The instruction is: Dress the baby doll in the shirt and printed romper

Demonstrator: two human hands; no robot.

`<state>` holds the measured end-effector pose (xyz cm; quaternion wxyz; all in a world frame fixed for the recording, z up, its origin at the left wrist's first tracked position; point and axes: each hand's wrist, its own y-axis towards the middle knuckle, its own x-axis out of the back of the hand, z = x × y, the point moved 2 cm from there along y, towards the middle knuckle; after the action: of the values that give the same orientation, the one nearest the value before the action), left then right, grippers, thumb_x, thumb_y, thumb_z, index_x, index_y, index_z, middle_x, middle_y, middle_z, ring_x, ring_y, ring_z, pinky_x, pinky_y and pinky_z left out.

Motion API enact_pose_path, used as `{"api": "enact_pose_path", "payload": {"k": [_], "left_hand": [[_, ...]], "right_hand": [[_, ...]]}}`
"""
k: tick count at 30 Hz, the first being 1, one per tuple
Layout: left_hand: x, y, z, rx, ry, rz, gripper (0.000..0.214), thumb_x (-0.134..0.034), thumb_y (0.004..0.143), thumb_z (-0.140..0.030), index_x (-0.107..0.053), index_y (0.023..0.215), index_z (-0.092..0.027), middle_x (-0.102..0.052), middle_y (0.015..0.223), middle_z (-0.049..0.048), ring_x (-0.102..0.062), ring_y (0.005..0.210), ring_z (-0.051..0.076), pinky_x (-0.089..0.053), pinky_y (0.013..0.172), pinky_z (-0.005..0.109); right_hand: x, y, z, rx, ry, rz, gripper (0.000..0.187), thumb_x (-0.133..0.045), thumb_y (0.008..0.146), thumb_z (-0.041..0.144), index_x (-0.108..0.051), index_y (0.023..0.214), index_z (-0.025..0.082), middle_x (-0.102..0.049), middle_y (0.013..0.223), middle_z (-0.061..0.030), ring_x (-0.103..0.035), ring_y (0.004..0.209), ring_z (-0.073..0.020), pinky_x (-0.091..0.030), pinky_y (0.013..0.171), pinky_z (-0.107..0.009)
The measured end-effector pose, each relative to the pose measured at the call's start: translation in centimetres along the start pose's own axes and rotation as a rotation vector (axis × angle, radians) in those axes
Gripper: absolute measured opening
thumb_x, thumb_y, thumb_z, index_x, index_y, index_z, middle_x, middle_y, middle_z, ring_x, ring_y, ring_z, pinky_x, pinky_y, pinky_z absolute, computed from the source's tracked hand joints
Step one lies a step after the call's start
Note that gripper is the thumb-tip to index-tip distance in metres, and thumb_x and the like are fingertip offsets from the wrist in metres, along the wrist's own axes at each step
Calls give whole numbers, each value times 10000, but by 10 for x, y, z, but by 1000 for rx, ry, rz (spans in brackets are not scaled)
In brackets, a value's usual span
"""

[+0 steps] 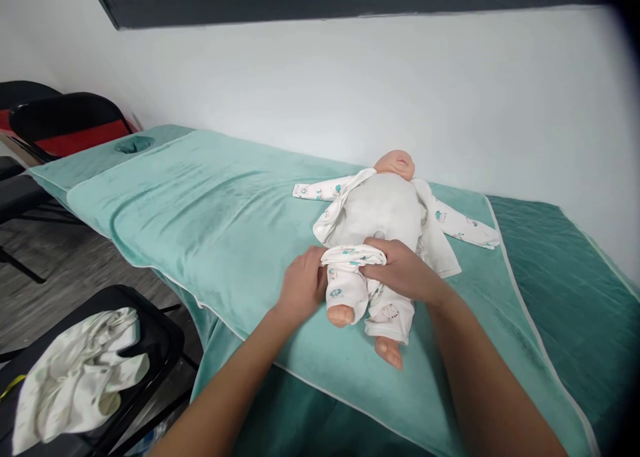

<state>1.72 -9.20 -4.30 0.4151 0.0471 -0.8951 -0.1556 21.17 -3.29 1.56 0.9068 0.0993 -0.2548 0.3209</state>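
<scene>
at the far left, a black folding chair (pixel 65 120) with a red panel was seen against the white wall. lower left, a crumpled, pale printed garment (pixel 75 377) was heaped on a black seat (pixel 160 337). a massage table was covered with a plush mint-green towel (pixel 200 203) edged in white piping, its nap unevenly brushed. a round face hole (pixel 134 143) was sunk into the far-left end.

the left hand (pixel 301 285) was closed on the bunched waistband of the soft white trousers (pixel 344 293), printed with small teal figures, and was pressed against the doll's hip. the baby doll (pixel 385 207) was laid on its back on the towel, right of the table's middle, head toward the wall. its smooth cloth torso was bared, and two rounded vinyl feet were seen poking out of the trouser legs. a matching printed top (pixel 440 243) was spread open beneath it, with the sleeves stretched flat to either side.

the right hand (pixel 405 270) was clenched on the other side of the same waistband, fingers curled over the rolled edge at the doll's belly. at the far right, a darker green quilted cover (pixel 550 263) was exposed beside the towel.
</scene>
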Motion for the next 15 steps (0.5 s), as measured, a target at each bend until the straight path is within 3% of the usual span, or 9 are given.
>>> {"api": "enact_pose_path", "payload": {"k": [4, 7, 12, 15], "left_hand": [[7, -5, 5, 63, -346, 34, 270, -442, 820, -144, -594, 1038, -191, -651, 996, 40, -566, 865, 172, -433, 794, 281], [11, -5, 6, 75, -551, 48, 343, -441, 713, -76, -617, 991, -176, -650, 1003, 35, -564, 886, 164, -436, 817, 272], [9, 2, 13, 150, -768, 48, 295, -460, 696, -77, -635, 916, -165, -658, 953, 41, -578, 877, 169, -444, 791, 271], [4, 19, 22, 213, -745, -67, 300, -475, 766, -118, -613, 1021, -196, -657, 1059, 47, -593, 874, 165, -463, 788, 285]], "right_hand": [[9, -5, -2, 17, 175, 59, 222, -675, 832, 385, -591, 932, 205, -543, 822, 18, -490, 752, -138, -383, 644, -247], [23, -12, -12, 41, 371, -14, 299, -665, 853, 436, -599, 1037, 210, -572, 852, -3, -509, 734, -134, -387, 628, -245], [31, -19, -33, 46, 478, -199, 244, -755, 787, 385, -642, 924, 217, -620, 834, -7, -546, 688, -126, -419, 607, -244], [26, -19, -37, 82, 477, -303, 206, -777, 761, 355, -650, 845, 217, -666, 830, -18, -600, 726, -152, -468, 655, -272]]}}
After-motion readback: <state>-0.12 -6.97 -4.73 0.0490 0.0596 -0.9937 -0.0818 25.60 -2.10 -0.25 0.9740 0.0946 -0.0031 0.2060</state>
